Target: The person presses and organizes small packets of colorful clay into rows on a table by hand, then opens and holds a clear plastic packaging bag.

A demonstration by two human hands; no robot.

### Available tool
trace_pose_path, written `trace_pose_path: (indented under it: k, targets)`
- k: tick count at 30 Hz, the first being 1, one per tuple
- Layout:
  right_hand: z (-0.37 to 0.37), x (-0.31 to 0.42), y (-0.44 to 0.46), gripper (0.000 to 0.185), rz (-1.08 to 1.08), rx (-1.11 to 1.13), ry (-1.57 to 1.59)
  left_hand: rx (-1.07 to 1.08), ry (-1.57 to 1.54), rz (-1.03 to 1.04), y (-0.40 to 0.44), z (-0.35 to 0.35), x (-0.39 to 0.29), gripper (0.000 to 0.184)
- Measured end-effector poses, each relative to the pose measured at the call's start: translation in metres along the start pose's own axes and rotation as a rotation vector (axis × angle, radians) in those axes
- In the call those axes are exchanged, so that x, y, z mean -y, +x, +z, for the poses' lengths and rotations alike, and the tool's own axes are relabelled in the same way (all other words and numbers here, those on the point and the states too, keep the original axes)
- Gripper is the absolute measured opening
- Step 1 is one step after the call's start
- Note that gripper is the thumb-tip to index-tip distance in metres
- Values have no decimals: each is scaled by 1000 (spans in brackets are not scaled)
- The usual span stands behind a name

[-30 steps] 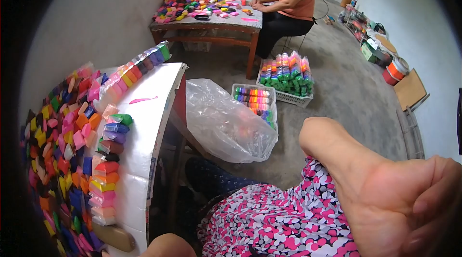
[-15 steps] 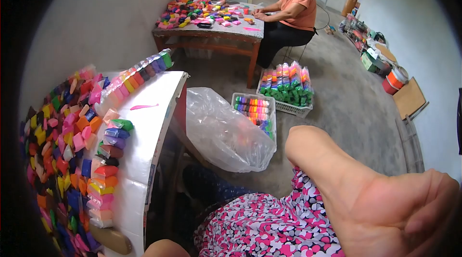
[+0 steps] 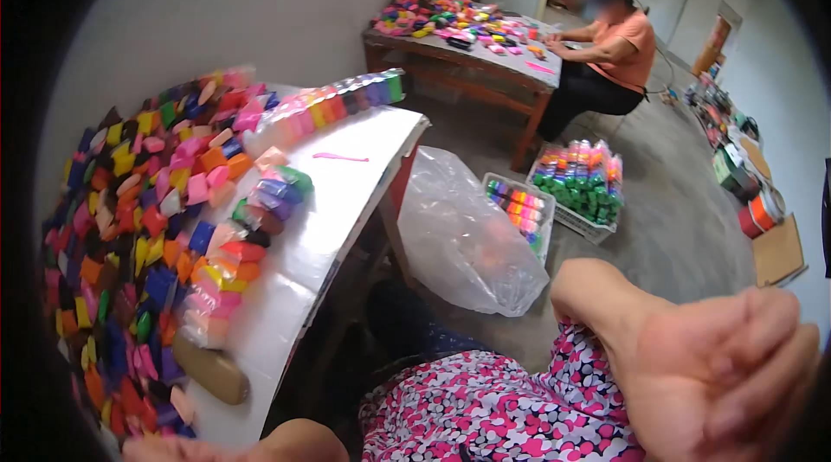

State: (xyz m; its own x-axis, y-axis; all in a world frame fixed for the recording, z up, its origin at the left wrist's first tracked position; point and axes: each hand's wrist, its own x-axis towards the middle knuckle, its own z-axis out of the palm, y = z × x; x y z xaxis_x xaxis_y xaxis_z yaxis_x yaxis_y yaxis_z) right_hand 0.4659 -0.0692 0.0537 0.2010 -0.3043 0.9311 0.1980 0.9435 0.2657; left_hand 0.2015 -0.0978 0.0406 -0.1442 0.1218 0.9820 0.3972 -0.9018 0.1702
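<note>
At the lower right my right hand (image 3: pixel 736 358) is raised with its palm side showing and the fingers curled in; nothing shows in it. Part of my left hand (image 3: pixel 177 450) appears at the bottom edge, by the table's near end, its fingers mostly cut off. Just above it lies a smooth olive-brown oblong object (image 3: pixel 210 368). A row of small wrapped clay packs (image 3: pixel 227 276) in mixed colours stretches along the white table top (image 3: pixel 325 194). Behind it, a clear sleeve of coloured packs (image 3: pixel 333 107) rests near the far edge, with a pink plastic tool (image 3: pixel 340 157) in front.
A large heap of coloured packs (image 3: pixel 130 228) covers the table's left side. On the floor are a clear plastic bag (image 3: pixel 459 237) and two crates of packs, including a white crate (image 3: pixel 589 224). A co-worker (image 3: pixel 619 47) sits at another table (image 3: pixel 467 55).
The view has turned left, so the tables and crates appear farther right. My left hand has come into view at the bottom edge. My right hand's fingers have curled further.
</note>
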Motion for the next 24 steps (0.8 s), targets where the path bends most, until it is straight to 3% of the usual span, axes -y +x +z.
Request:
trace_pose_path:
  k: [4, 6, 8, 11, 15, 19, 24]
  targets:
    - [20, -14, -50, 13, 195, 80, -68, -79, -70, -481, -46, -20, 24, 31]
    - [20, -23, -81, 21, 388, 255, -84, 198, 156, -466, -61, 9, 35, 22]
    - [23, -36, -113, 27, 522, 473, -147, 495, 468, -287, -78, 8, 66, 15]
    - [18, -43, -184, 31, 910, 627, -180, 671, 633, -422, -110, 1, 96, 16]
    - [-8, -58, -249, 39, 1210, 663, -268, 779, 718, -476, -134, -4, 129, 12]
    - [-40, -94, -269, 59, 1392, 516, -347, 744, 608, -659, -139, -3, 142, 14]
    - [-88, -168, -272, 69, 1562, 273, -415, 733, 597, -666, -137, 0, 138, 13]
